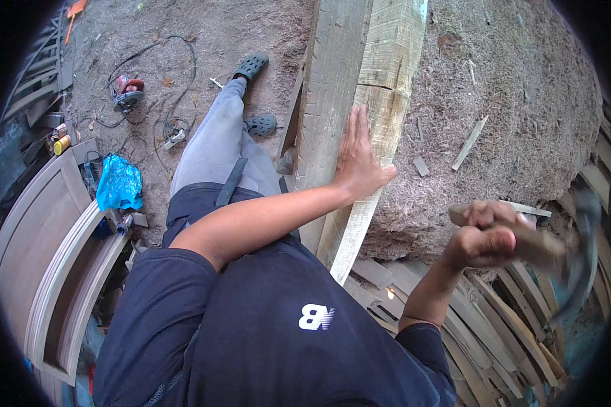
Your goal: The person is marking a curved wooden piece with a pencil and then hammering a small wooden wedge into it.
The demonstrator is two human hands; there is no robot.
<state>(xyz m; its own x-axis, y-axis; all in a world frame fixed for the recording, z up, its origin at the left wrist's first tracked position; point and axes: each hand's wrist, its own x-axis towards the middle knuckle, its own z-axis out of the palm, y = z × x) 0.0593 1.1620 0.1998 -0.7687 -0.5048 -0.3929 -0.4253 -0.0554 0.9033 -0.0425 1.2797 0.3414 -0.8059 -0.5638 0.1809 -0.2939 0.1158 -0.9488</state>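
My left hand (361, 163) lies flat on a long wooden beam (387, 88), fingers stretched along it and thumb out to the right. The beam has a greyish weathered face on its left and a paler sawn face on its right, with a dark crack above my fingertips. Off to the right, apart from the beam, my right hand (485, 237) is closed round the wooden handle of a tool with a curved dark metal head (580, 264). Motion blurs that head, so I cannot tell whether it is a hammer or an adze.
A corded red power tool (128, 93) lies on the shaving-covered ground at left. Below it are a blue plastic bag (120, 183) and wooden panels (47, 230). Stacked wooden slats (482, 325) fill the lower right. Loose offcuts (470, 142) lie right of the beam.
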